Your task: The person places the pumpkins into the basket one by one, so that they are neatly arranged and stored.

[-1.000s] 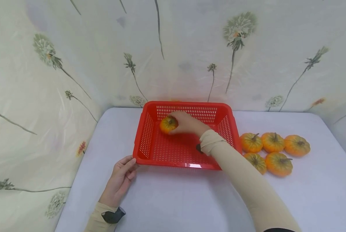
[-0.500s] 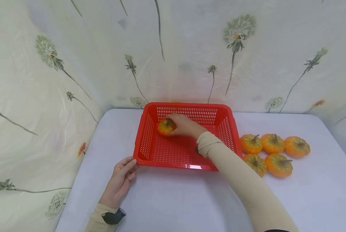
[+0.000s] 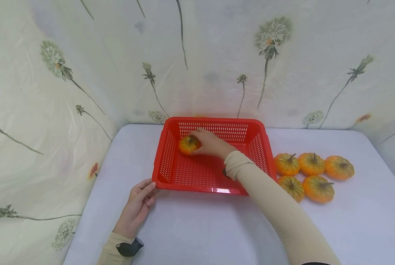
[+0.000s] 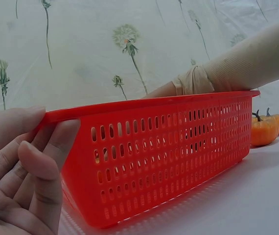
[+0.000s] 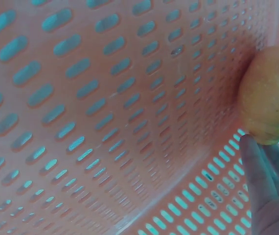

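A red plastic basket (image 3: 210,189) with slotted walls stands on the white table. Inside it, near the far left corner, a small orange-green pumpkin (image 3: 188,145) is gripped by my right hand (image 3: 212,142), thumb on the near side and fingers on the far side. The right wrist view shows fingertips on the lower part of this pumpkin (image 5: 267,98), close by the slotted wall. My left hand (image 3: 138,204) pinches the basket's near left corner; in the left wrist view the thumb lies on top of the rim (image 4: 129,104) and the fingers curl under it.
Several more pumpkins (image 3: 318,188) sit in two rows on the table (image 3: 197,228), just right of the basket. A flower-patterned sheet (image 3: 210,55) hangs behind the table and along its left side. My right sleeve (image 3: 277,206) crosses over the basket's near right rim.
My right hand has shifted slightly left and down with the pumpkin inside the basket, then barely moved in the last half second. My left hand keeps its hold on the basket corner.
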`<state>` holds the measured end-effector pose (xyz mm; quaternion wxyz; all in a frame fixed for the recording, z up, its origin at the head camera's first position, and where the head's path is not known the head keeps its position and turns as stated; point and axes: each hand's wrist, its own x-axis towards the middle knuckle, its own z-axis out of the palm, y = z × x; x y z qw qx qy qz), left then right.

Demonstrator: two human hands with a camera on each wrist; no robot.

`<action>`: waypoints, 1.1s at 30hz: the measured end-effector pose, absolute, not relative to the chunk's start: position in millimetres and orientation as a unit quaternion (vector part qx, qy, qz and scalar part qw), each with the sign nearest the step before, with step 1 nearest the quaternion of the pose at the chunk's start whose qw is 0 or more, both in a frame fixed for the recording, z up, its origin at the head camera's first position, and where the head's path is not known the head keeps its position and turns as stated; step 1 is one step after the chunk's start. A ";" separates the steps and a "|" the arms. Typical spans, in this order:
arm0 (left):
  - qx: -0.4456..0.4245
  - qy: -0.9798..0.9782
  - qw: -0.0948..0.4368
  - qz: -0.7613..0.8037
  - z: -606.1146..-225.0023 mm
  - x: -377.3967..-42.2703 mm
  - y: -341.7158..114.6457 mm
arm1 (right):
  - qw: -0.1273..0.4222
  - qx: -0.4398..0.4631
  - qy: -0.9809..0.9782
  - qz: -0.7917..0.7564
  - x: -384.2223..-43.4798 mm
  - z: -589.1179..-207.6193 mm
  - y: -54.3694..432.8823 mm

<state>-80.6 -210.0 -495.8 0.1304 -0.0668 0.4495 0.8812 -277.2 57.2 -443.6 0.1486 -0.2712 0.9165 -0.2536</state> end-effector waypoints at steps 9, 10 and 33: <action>-0.069 0.442 0.134 0.884 -494.0 -80.5 -209.6 | 0.156 -0.268 0.914 -0.261 -276.7 -439.5 59.0; -0.069 0.441 0.134 0.885 -493.9 -80.6 -209.6 | 0.156 -0.266 0.914 -0.262 -276.8 -439.6 59.6; -0.066 0.446 0.128 0.883 -495.8 -80.0 -209.5 | 0.134 -0.273 0.899 -0.315 -277.3 -417.5 73.7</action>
